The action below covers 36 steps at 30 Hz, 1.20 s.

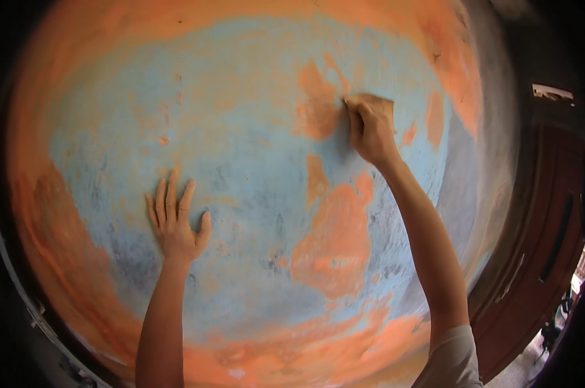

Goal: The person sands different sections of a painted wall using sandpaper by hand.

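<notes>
A wall (253, 168) fills most of the view, with patchy blue-grey and orange areas. My left hand (178, 223) lies flat on its blue part at the lower left, fingers spread and holding nothing. Higher up on the right, my right hand (370, 129) is closed on a thin brown sheet (382, 107), whose corner sticks out above the knuckles. The sheet is held close against the wall, just right of an orange patch (318, 100). Its underside is hidden by my fingers.
At the right stands a dark reddish-brown door or panel (532, 258). Beyond its lower edge, a bright gap (580, 268) shows blurred objects. A small light opening (552, 94) appears at the upper right. A grey wall section (457, 161) borders the blue area.
</notes>
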### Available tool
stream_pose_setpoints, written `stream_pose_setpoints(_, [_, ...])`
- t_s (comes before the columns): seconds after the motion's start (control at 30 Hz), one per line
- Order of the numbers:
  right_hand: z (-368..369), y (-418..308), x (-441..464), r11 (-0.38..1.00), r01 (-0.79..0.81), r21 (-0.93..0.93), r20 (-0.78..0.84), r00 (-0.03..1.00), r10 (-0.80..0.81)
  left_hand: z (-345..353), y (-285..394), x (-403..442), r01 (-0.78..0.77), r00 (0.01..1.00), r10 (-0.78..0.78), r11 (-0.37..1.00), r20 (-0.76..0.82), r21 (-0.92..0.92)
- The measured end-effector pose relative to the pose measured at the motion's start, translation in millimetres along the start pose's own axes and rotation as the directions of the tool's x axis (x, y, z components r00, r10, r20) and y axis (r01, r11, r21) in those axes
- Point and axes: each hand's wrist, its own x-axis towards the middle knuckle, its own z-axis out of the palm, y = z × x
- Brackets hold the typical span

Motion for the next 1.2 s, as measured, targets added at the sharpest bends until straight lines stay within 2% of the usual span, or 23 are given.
stream_pose_setpoints(0.03, [4,2,5,1.000,0.017,0.003,-0.001,1.000,-0.017,0,-1,0,0.012,1.000,-0.012,1.000,-0.012,0.002])
stream_pose_setpoints(0.13, [15,15,20,0.961,-0.275,0.013,0.224,0.938,0.266,-1,0,0,-0.003,1.000,0.003,1.000,0.016,-0.007])
stream_pose_setpoints(0.17, [19,14,23,0.961,-0.277,0.011,0.222,0.938,0.267,0,1,0,-0.002,1.000,0.002,1.000,0.008,-0.007])
stream_pose_setpoints(0.23, [25,10,30,0.941,-0.310,0.139,0.079,0.950,0.301,0,1,2,0.005,1.000,-0.005,1.000,0.001,-0.006])
stream_pose_setpoints(0.27, [16,5,24,0.904,-0.426,0.034,0.216,0.886,0.410,0,1,2,0.000,1.000,0.000,1.000,-0.005,-0.004])
stream_pose_setpoints(0.3, [8,3,13,0.904,-0.427,0.035,0.215,0.886,0.410,-1,-1,3,-0.008,1.000,0.008,1.000,-0.014,0.000])
stream_pose_setpoints(0.37, [6,4,0,0.966,-0.235,0.104,0.123,0.967,0.222,0,-1,1,0.006,1.000,-0.006,1.000,-0.019,0.003])
stream_pose_setpoints(0.43, [13,4,14,0.966,-0.232,0.110,0.101,0.970,0.221,0,-1,2,0.019,1.000,-0.019,1.000,-0.009,0.000])
stream_pose_setpoints(0.5, [21,15,36,0.948,-0.315,0.036,0.173,0.937,0.305,0,0,4,0.015,1.000,-0.015,1.000,-0.026,-0.016])
stream_pose_setpoints(0.57, [25,15,39,0.928,-0.363,0.079,0.137,0.926,0.351,-2,-3,7,0.008,1.000,-0.008,1.000,-0.009,-0.009])
stream_pose_setpoints(0.67, [8,14,18,0.961,-0.277,0.024,0.177,0.947,0.268,-5,-2,6,0.005,1.000,-0.005,1.000,-0.004,-0.001])
stream_pose_setpoints(0.73, [3,14,12,0.985,-0.062,0.159,0.066,0.996,0.053,-1,-2,6,0.016,0.999,-0.016,1.000,-0.032,0.004])
stream_pose_setpoints(0.77, [9,23,19,0.986,-0.051,0.161,0.062,0.997,0.041,0,-2,7,0.018,0.999,-0.018,1.000,-0.036,-0.001])
stream_pose_setpoints(0.83, [21,26,38,0.989,-0.141,0.055,0.165,0.978,0.130,-1,-1,2,0.007,1.000,-0.007,1.000,-0.019,-0.007])
stream_pose_setpoints(0.87, [35,30,47,0.975,-0.217,0.041,0.138,0.968,0.209,-2,-1,3,0.012,1.000,-0.012,1.000,-0.014,-0.009])
stream_pose_setpoints(0.97, [29,23,44,0.963,-0.252,0.093,0.131,0.962,0.239,-1,-2,6,0.017,1.000,-0.017,1.000,-0.013,-0.013])
stream_pose_setpoints(1.0, [17,21,33,0.968,-0.251,0.023,0.232,0.943,0.239,-1,-2,5,0.013,1.000,-0.014,1.000,-0.025,-0.015])
stream_pose_setpoints(1.1, [12,23,12,0.982,-0.144,0.121,0.126,0.984,0.129,1,0,2,0.019,0.999,-0.019,1.000,-0.032,-0.006])
stream_pose_setpoints(1.13, [15,21,19,0.993,-0.101,0.058,0.119,0.988,0.093,2,0,2,0.020,0.999,-0.020,1.000,-0.032,-0.006])
stream_pose_setpoints(1.17, [19,21,29,0.992,-0.112,0.056,0.120,0.987,0.105,0,-2,3,0.018,0.999,-0.019,1.000,-0.030,-0.005])
stream_pose_setpoints(1.2, [25,24,42,0.977,-0.209,0.045,0.160,0.967,0.200,-2,-2,4,0.019,0.999,-0.019,1.000,-0.030,-0.004])
